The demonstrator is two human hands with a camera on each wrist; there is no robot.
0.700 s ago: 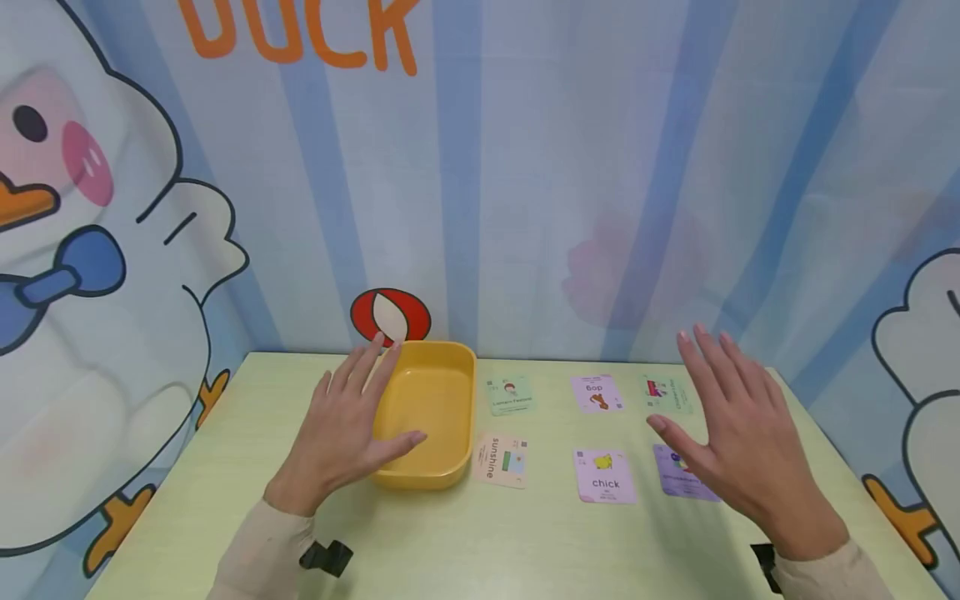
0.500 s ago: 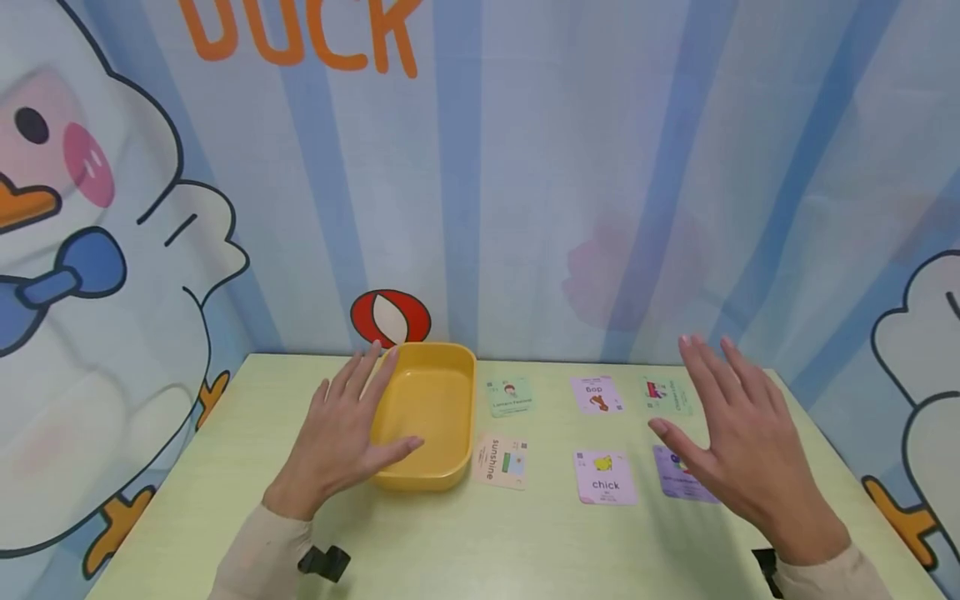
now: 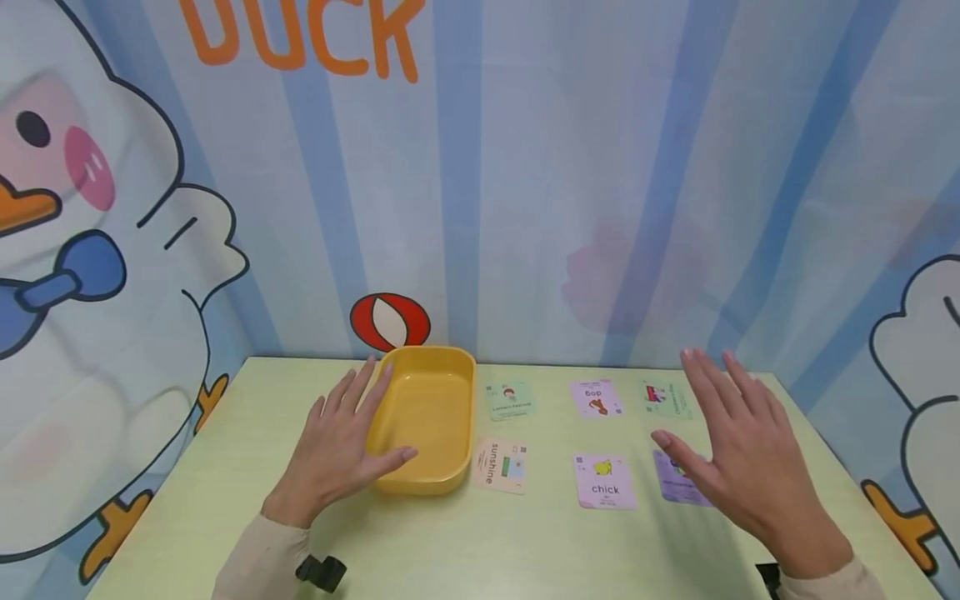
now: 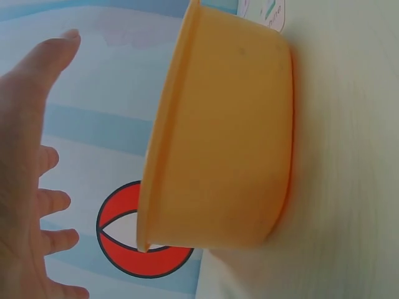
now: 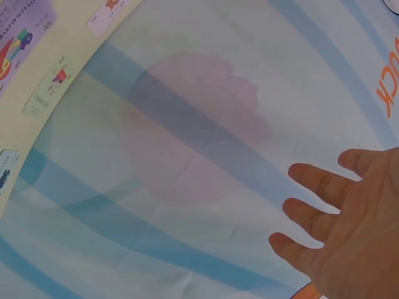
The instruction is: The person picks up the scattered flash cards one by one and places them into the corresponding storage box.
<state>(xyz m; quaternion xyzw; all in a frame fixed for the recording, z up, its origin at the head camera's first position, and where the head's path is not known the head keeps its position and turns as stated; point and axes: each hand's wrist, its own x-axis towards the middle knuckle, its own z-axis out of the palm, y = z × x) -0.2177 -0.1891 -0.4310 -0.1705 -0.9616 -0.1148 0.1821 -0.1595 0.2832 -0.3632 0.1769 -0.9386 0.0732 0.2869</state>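
While head view shows inside yellow tub (image 3: 427, 417) | left wrist: outer wall (image 4: 224, 137)

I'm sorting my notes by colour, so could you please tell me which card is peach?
The sunshine card, on the right side of the yellow tray; the others look green, lilac, purple or bluish.

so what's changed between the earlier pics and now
In the head view, the left hand has moved slightly down and left against the yellow tray, and the right hand slightly down. The whole view has shifted a touch too. Nothing was taken hold of or let go; the tray and the cards stayed put on the table.
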